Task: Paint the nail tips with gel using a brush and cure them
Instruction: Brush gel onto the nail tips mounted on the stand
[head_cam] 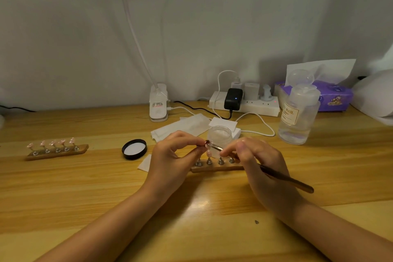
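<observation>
My left hand [173, 155] pinches a small metal holder bearing a pale pink nail tip [209, 148] just above the near wooden stand [217, 168]. My right hand [258, 161] grips a brown-handled brush [286, 179], its fine tip touching the nail tip. Several metal pegs stand in this stand, partly hidden by my fingers. A clear open gel jar [219, 134] sits right behind the hands. A second wooden stand [57, 152] at the left carries several pink nail tips.
The jar's black lid [134, 149] lies left of my hands. White wipes [182, 126], a white clip lamp base [158, 103], a power strip with chargers [244, 105], a clear liquid bottle [297, 112] and a purple tissue pack [333, 97] line the back of the wooden table.
</observation>
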